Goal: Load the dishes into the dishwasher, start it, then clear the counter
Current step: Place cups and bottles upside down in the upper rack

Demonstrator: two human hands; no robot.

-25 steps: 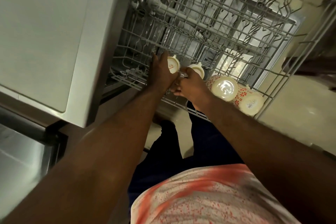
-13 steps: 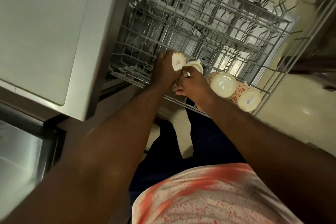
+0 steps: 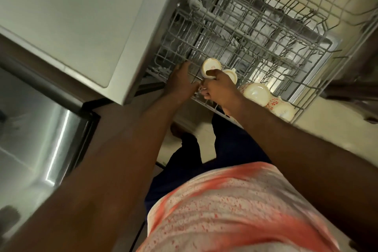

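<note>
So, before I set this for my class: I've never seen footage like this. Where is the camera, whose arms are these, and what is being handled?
There is no machine here. A person wears one wide-angle camera on the head, looking down, so the two arms reaching up from the bottom of the picture are their own. They stand at an open dishwasher with its wire rack pulled out. The right hand pinches a small cream cup, its base towards the camera, near the rack's front edge. The left hand rests on the rack wires beside it and holds nothing. A second small cup sits just behind the right hand. Two red-patterned dishes lie upside down in the rack to the right.
</note>
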